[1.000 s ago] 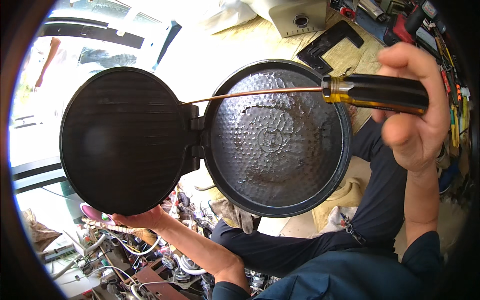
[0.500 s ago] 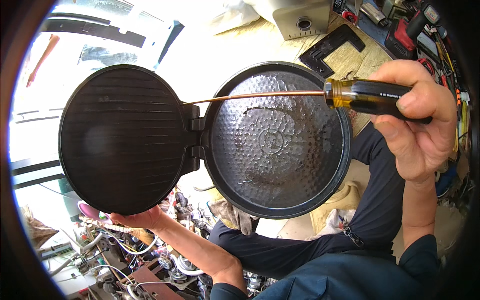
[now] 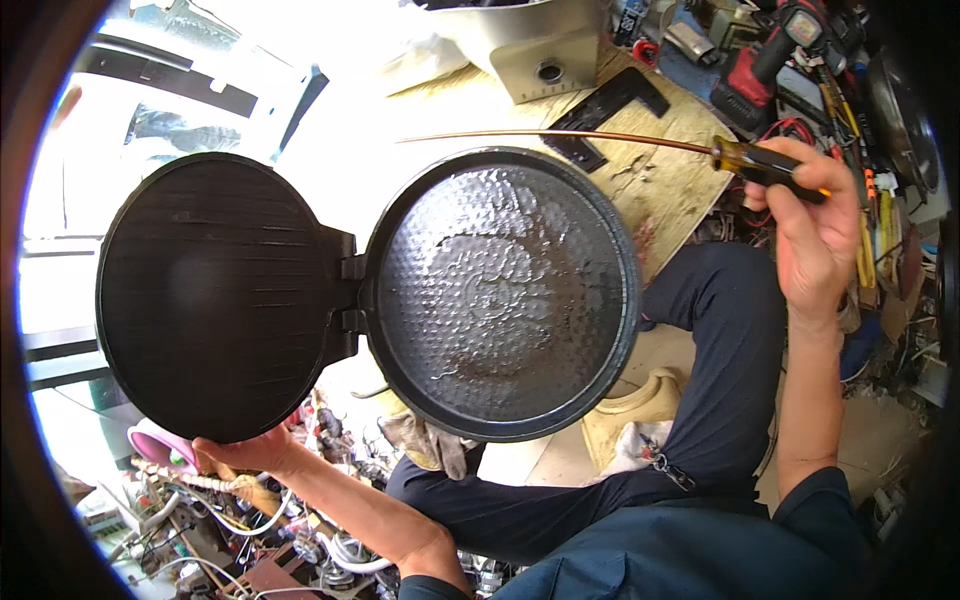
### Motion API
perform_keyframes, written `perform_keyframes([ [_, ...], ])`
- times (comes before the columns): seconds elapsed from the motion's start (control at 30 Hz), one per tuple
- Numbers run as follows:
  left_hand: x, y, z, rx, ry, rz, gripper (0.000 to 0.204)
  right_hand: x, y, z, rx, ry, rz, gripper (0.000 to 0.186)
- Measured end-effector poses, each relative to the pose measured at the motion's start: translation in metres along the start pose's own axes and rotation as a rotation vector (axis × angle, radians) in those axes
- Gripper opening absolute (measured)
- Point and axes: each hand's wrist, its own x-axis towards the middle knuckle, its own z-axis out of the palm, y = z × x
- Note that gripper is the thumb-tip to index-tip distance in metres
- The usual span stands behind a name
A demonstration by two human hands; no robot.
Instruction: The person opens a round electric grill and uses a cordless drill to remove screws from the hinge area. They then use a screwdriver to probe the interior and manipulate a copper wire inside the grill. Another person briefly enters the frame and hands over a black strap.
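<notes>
A black hinged double pan [image 3: 505,300] lies opened out in front of me. Its ribbed round half [image 3: 210,300] is on the left, joined by two hinge lugs to a dimpled half with a shiny, rough-looking surface. My left hand [image 3: 245,452] grips the lower edge of the ribbed half; most of its fingers are hidden behind it. In my right hand [image 3: 815,235] is a long screwdriver [image 3: 745,160] with a dark amber handle. Its thin shaft points left, above the dimpled half's far rim, and the tip fades into the glare.
A wooden board [image 3: 680,185] beyond the pan bears a black angled bracket [image 3: 640,92] and a metal housing [image 3: 545,65]. Tools, including a red-black power tool [image 3: 750,85], crowd the far right. Loose parts and cables [image 3: 300,545] cover the lower left; gloves [image 3: 430,440] lie below the pan.
The screwdriver has lifted away from the ribbed half near the hinge, with its tip now farther up. The pan appears farther left in view, along with the surroundings.
</notes>
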Motion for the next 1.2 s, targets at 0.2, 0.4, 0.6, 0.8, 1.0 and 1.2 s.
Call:
perform_keyframes([
  [0.2, 0.014, 0.004, -0.030, -0.253, -0.470, -0.241, 0.070, 0.004, 0.059, -0.028, 0.062, 0.152, 0.291, 0.019],
  [0.4, 0.017, 0.004, -0.034, -0.337, -0.574, -0.287, 0.067, 0.006, 0.095, -0.055, -0.219, 0.027, 0.302, 0.017],
  [0.6, 0.007, 0.005, -0.029, -0.147, -0.316, -0.205, 0.064, 0.003, 0.102, -0.053, -0.738, -0.092, 0.113, 0.022],
  [0.8, 0.020, 0.005, -0.042, -0.260, -0.314, -0.157, 0.063, 0.012, 0.082, -0.040, -0.950, -0.171, -0.009, 0.029],
  [1.0, 0.000, 0.004, -0.012, -0.297, -0.487, -0.233, 0.058, 0.042, 0.044, 0.055, -0.737, -0.226, -0.203, 0.033],
  [1.2, -0.001, 0.006, -0.021, -0.210, -0.323, -0.179, 0.059, 0.073, 0.041, 0.231, -0.261, -0.515, 0.045, 0.027],
])
